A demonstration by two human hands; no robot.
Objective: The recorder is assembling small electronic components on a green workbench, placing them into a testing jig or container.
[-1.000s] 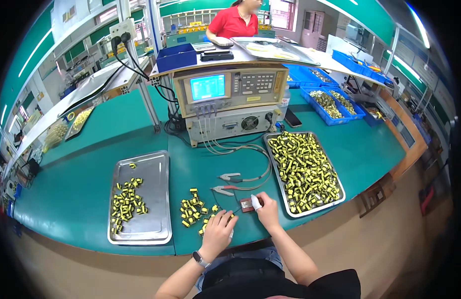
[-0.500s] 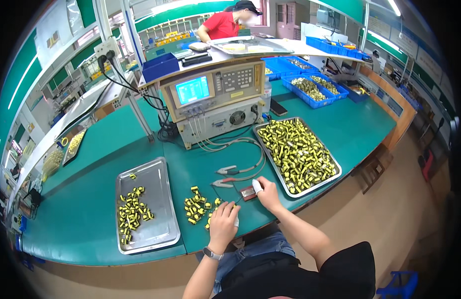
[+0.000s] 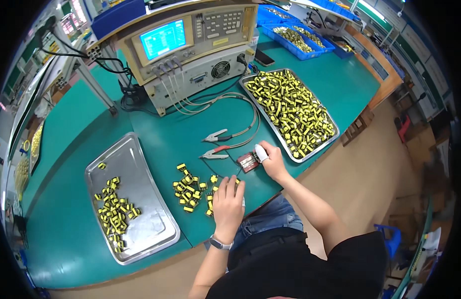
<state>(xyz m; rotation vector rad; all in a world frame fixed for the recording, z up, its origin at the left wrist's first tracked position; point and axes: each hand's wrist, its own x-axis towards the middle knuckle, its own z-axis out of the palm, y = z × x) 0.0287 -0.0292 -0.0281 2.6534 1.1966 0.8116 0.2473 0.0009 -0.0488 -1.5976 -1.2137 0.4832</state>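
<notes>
My right hand [image 3: 273, 163], a white cover on one finger, is closed at the right end of a small red test fixture [image 3: 248, 162]. Whatever its fingertips pinch is mostly hidden; only a dark bit shows. Palm down, my left hand [image 3: 229, 208] lies with fingers stretched out beside several small yellow-and-black transformers [image 3: 209, 198], one of them close to its fingertips. Left of it a loose heap of transformers [image 3: 187, 188] sits on the green bench. Two metal clips, one with a black grip [image 3: 216, 136] and one with a red grip [image 3: 215, 152], lie beyond the fixture, thin wires running towards it.
A metal tray [image 3: 153, 214] at left holds some transformers; a fuller tray [image 3: 318, 150] stands at right. Behind the clips is a bench meter [image 3: 195, 35] with a lit screen and cables. Blue bins [image 3: 310, 54] and a phone [image 3: 263, 58] are farther back.
The view has tilted down and closer, so the bench things appear higher and the person in red is out of sight. Both hands stay at about the same places by the fixture and heap.
</notes>
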